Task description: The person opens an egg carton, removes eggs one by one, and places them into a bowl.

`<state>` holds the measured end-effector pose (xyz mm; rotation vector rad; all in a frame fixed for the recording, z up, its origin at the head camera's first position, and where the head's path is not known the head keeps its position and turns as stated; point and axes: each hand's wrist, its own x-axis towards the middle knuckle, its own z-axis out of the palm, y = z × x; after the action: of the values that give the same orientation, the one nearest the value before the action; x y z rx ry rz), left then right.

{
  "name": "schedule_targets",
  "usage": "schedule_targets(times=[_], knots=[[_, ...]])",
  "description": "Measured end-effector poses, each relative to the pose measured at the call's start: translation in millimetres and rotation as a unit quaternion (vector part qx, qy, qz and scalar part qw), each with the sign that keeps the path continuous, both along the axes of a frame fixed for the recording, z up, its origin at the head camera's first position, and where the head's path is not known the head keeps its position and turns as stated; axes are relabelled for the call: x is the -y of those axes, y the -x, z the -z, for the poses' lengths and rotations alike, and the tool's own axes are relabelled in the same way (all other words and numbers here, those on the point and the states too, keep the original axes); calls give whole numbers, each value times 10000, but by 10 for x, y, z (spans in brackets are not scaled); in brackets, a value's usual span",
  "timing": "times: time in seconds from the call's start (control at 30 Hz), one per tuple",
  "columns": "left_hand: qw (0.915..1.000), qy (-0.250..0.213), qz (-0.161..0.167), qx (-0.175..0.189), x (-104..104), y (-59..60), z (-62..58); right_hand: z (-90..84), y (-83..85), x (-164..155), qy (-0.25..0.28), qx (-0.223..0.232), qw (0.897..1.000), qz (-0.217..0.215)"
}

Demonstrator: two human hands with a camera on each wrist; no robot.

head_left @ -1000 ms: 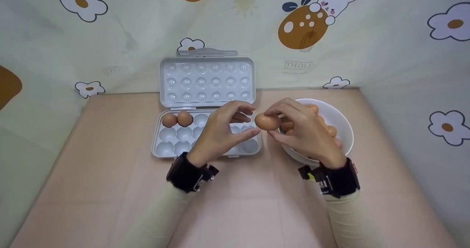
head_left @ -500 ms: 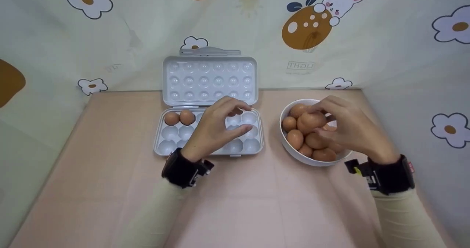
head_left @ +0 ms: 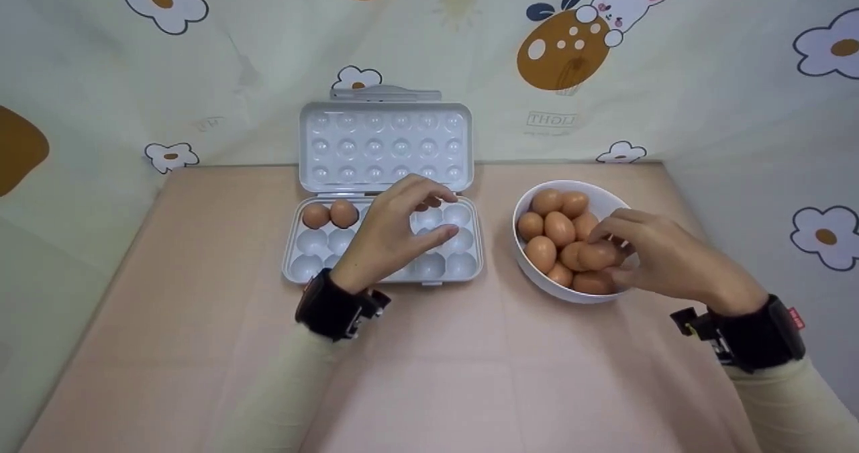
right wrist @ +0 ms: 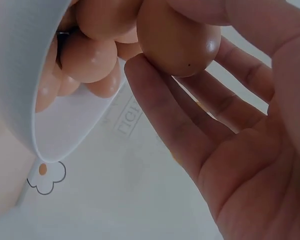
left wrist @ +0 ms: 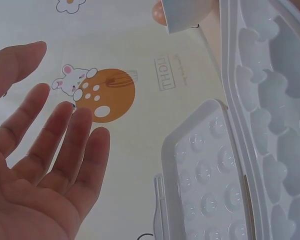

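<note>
My right hand (head_left: 661,255) pinches a brown egg (head_left: 596,256) between thumb and fingers, at the right side of a white bowl (head_left: 621,201) of brown eggs. The right wrist view shows the pinched egg (right wrist: 180,37) up close, with a small dark speck on its shell. My left hand (head_left: 396,231) hovers over the egg carton (head_left: 460,265), thumb and fingers apart and nothing between them. Two eggs sit in the carton's back left cups, the nearer one (head_left: 343,213) close to my left hand. That hand and wrist hide several middle cups.
The carton's lid (head_left: 386,145) stands open at the back, with its handle (head_left: 386,94) above it against the patterned cloth (head_left: 255,50). A pinkish cloth (head_left: 416,372) covers the table. The bowl stands to the right of the carton, a gap between them.
My right hand has moved right and towards me with the egg, from beside the left hand to the bowl's right side. The left hand has shifted slightly left, its fingers still apart.
</note>
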<state>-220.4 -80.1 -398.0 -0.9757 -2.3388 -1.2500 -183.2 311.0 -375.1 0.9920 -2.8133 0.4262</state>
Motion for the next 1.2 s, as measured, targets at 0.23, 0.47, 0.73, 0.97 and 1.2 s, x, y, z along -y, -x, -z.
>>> schedule_targets(times=[0.23,0.47,0.73,0.97,1.2], knots=[[9999,-121,40,-109,22,16,5,65,-37,81,-44,-158,9987,-472],[9999,-38,-3,-105,27,36,18,102,-17,153,-104,11,9958,-909],[9999,34,-67,-92,48,36,17,97,-13,194,-122,391,9941,-1005],[9999,89,-115,-64,58,27,10,108,-32,188,-77,449,9940,-997],[9997,122,-194,-76,108,30,-15,51,-85,166,341,507,9957,-703]])
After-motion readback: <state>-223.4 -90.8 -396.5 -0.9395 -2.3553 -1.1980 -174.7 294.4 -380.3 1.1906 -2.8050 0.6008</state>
